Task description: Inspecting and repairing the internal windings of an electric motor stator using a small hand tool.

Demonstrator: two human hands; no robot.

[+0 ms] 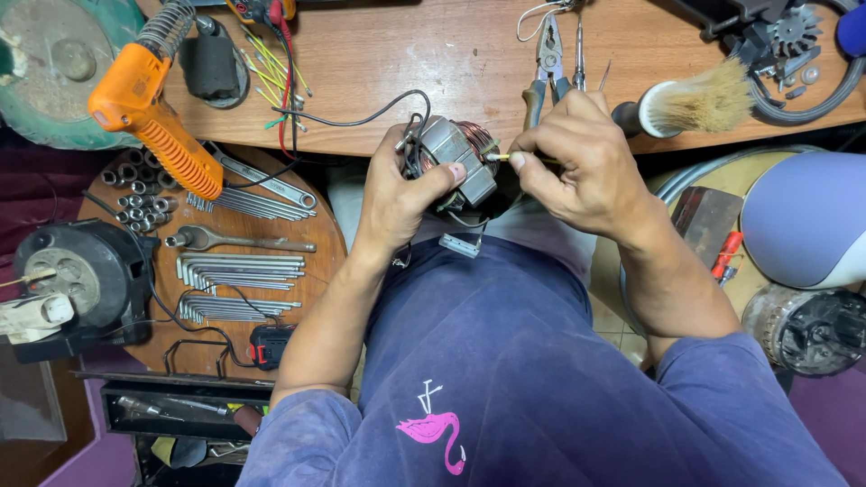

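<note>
Copper-wound stator (457,160), one, between two hands: left hand (397,194), right hand (582,162).

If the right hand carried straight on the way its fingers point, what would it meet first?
Probably the motor winding held in the left hand; the right hand points left, pinching a thin yellow piece already at its copper coil.

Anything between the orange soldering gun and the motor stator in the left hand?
Head view: red and black wires lie between soldering gun and stator, held by left hand.

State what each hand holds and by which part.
Left hand grips the motor stator around its metal core. Right hand pinches a thin yellow-sleeved wire at its end by the copper winding.
</note>
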